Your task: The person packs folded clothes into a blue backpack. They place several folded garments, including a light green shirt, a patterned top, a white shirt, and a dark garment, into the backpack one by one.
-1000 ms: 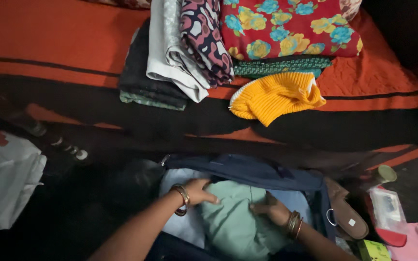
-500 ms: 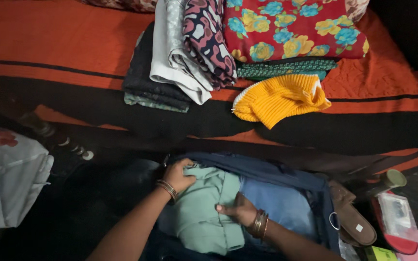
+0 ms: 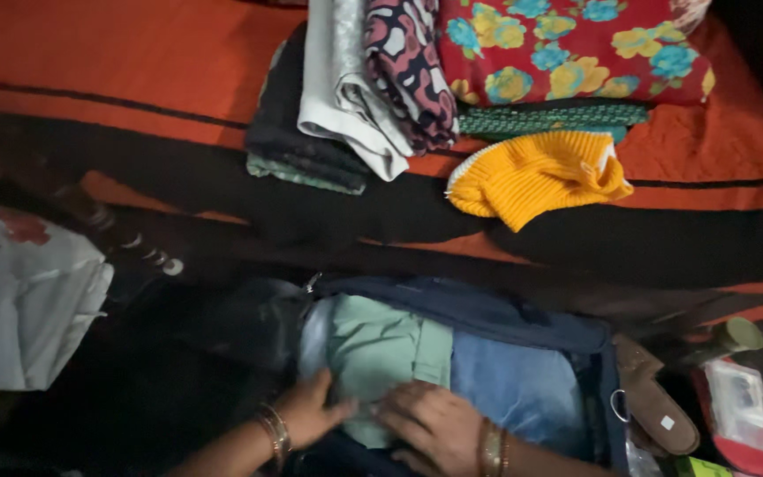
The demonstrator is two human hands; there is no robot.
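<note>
My left hand [image 3: 311,411] lies palm down with fingers spread toward the right, bangles at its wrist, while my right hand [image 3: 430,424] rests flat just beside it, fingers pointing left, bangles on that wrist too.

Both hands now lie at the near edge of the green garment [image 3: 380,353], lower than half a second ago. The left hand [image 3: 309,411] has left the garment's far corner (where it gripped the cloth), and the right hand [image 3: 430,426] now presses flat beside it. The garment sits further left in the blue bag [image 3: 496,316], uncovering more blue cloth [image 3: 518,389].
</note>
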